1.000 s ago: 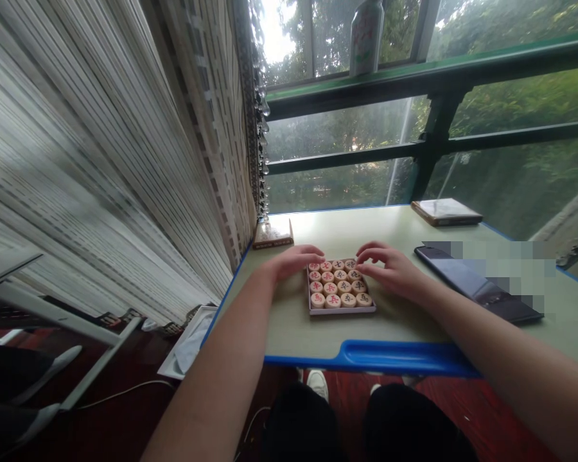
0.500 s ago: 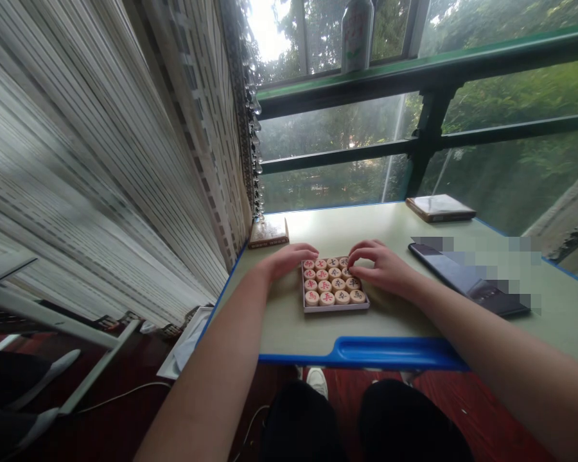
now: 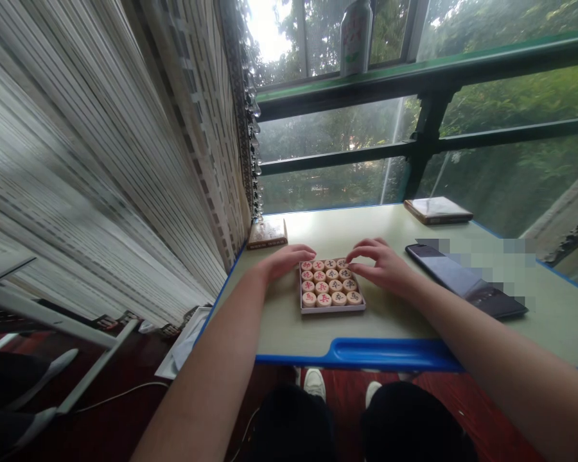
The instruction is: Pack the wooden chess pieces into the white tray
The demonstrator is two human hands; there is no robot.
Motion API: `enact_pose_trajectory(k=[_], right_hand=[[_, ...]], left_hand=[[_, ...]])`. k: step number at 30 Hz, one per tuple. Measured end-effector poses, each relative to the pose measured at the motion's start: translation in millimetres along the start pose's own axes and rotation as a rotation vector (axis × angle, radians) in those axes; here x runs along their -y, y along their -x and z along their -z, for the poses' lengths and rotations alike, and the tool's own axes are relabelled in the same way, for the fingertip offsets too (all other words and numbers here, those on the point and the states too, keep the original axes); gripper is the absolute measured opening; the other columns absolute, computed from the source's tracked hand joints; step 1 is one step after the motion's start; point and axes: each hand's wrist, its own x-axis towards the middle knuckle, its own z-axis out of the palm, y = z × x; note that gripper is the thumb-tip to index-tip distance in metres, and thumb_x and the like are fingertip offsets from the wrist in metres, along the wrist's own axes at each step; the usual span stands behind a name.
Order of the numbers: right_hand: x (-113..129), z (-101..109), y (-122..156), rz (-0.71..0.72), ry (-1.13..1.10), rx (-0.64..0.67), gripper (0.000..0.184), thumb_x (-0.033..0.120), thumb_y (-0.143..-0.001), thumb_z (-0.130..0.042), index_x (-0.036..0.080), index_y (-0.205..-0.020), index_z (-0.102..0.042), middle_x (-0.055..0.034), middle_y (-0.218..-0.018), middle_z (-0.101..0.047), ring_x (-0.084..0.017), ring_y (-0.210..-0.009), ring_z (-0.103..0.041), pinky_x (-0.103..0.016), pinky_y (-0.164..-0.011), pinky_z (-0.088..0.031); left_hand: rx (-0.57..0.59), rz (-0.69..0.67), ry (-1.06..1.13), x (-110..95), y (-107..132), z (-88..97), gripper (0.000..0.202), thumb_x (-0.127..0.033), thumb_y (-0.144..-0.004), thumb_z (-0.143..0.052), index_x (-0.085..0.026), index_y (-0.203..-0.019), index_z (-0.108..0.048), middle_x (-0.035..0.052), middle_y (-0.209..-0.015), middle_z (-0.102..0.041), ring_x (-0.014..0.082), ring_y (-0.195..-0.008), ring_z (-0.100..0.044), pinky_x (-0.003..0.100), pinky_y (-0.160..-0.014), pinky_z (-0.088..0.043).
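Round wooden Chinese chess pieces (image 3: 324,299) fill a shallow white box (image 3: 333,310) on the table in even rows. Red characters mark the two left columns, black ones the two right columns. My left hand (image 3: 285,260) lies by the box's upper left corner, fingers stretched along its far edge and holding nothing. At the upper right corner is my right hand (image 3: 380,264), its thumb and fingers apart and bent. Its fingertips reach the corner piece; whether they touch it I cannot tell.
On the pale table (image 3: 279,333), a black phone (image 3: 443,269), partly blurred out, lies at right. A flat box (image 3: 438,210) is at the back right, another (image 3: 268,233) at the back left. A can (image 3: 356,38) stands on the green window rail. Curtains (image 3: 101,128) hang at left.
My right hand has drawn back slightly from the pieces, uncovering the right-hand piece in the second row. My left hand stays by the box. The view has shifted a little.
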Motion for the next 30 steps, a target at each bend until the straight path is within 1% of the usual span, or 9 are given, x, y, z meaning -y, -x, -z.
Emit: enact_pose_trajectory(k=[3,6,9,14,17,20,22,24,30], right_hand=[[-2,-2,0,0.021,0.014,0.054,0.014,0.03,-0.074,-0.059,0.027,-0.076,-0.072,-0.0057,-0.089,-0.062,-0.025,-0.094,-0.047,-0.043,-0.089,-0.039],[-3,-4,0,0.026,0.014,0.069,0.015,0.031,-0.075,-0.058,0.028,-0.077,-0.073,-0.0054,-0.089,-0.063,-0.025,-0.093,-0.047,-0.044,-0.089,-0.038],[-4,-3,-1,0.032,0.0,0.052,0.015,0.03,-0.075,-0.058,0.027,-0.078,-0.073,-0.0052,-0.089,-0.063,-0.024,-0.093,-0.047,-0.043,-0.089,-0.039],[-6,-2,-2,0.028,-0.01,-0.008,0.018,0.023,-0.076,-0.054,0.026,-0.079,-0.071,-0.0054,-0.087,-0.063,-0.024,-0.091,-0.049,-0.042,-0.087,-0.04],[-5,0,-1,-0.012,-0.019,-0.024,0.019,0.026,-0.076,-0.053,0.025,-0.084,-0.07,-0.0057,-0.09,-0.061,-0.024,-0.095,-0.049,-0.041,-0.086,-0.041],[0,5,1,-0.06,-0.089,0.024,0.024,0.033,-0.076,-0.055,0.025,-0.094,-0.068,-0.0067,-0.099,-0.058,-0.024,-0.098,-0.051,-0.037,-0.08,-0.044],[6,10,2,-0.069,-0.134,0.062,0.023,0.036,-0.075,-0.056,0.024,-0.09,-0.068,-0.0069,-0.101,-0.057,-0.023,-0.096,-0.053,-0.035,-0.075,-0.046],[12,14,4,-0.056,-0.163,0.107,0.021,0.038,-0.076,-0.055,0.024,-0.082,-0.07,-0.0067,-0.098,-0.058,-0.022,-0.093,-0.054,-0.034,-0.075,-0.046],[16,12,9,0.003,-0.132,0.238,0.017,0.037,-0.074,-0.06,0.026,-0.076,-0.072,-0.0056,-0.096,-0.058,-0.024,-0.1,-0.05,-0.041,-0.094,-0.037]], left_hand=[[0.005,-0.008,0.0,1,-1,0.1,0.039,-0.042,-0.07,-0.055,-0.018,-0.099,-0.063,0.0049,-0.114,-0.06,0.025,-0.112,-0.048,0.034,-0.098,-0.034],[0.019,-0.009,0.015,2,-2,0.1,0.04,-0.043,-0.07,-0.056,-0.018,-0.1,-0.063,0.0052,-0.114,-0.06,0.0242,-0.112,-0.049,0.033,-0.098,-0.034],[0.026,-0.007,0.027,4,-3,0.1,0.04,-0.043,-0.07,-0.056,-0.017,-0.1,-0.062,0.0058,-0.113,-0.06,0.0234,-0.112,-0.049,0.033,-0.098,-0.035],[0.021,-0.015,0.035,7,-4,0.1,0.039,-0.044,-0.071,-0.056,-0.018,-0.099,-0.062,0.0061,-0.114,-0.06,0.0226,-0.112,-0.049,0.033,-0.098,-0.035],[0.015,-0.016,0.026,8,-5,0.2,0.04,-0.045,-0.071,-0.055,-0.018,-0.099,-0.062,0.0062,-0.114,-0.06,0.0228,-0.111,-0.049,0.034,-0.098,-0.034],[0.026,-0.003,0.03,8,-5,0.3,0.041,-0.045,-0.07,-0.055,-0.018,-0.101,-0.062,0.0059,-0.114,-0.06,0.0229,-0.111,-0.05,0.034,-0.098,-0.035],[0.024,0.004,0.034,7,-5,0.1,0.041,-0.044,-0.07,-0.056,-0.018,-0.101,-0.062,0.0054,-0.114,-0.06,0.0233,-0.112,-0.049,0.034,-0.098,-0.035],[0.016,0.004,0.045,7,-4,-0.4,0.039,-0.043,-0.07,-0.056,-0.018,-0.099,-0.063,0.005,-0.113,-0.06,0.0238,-0.112,-0.048,0.034,-0.098,-0.035],[0.014,-0.006,0.074,4,-4,-1.9,0.039,-0.041,-0.069,-0.056,-0.016,-0.098,-0.063,0.0061,-0.112,-0.061,0.0248,-0.112,-0.048,0.034,-0.099,-0.033]])
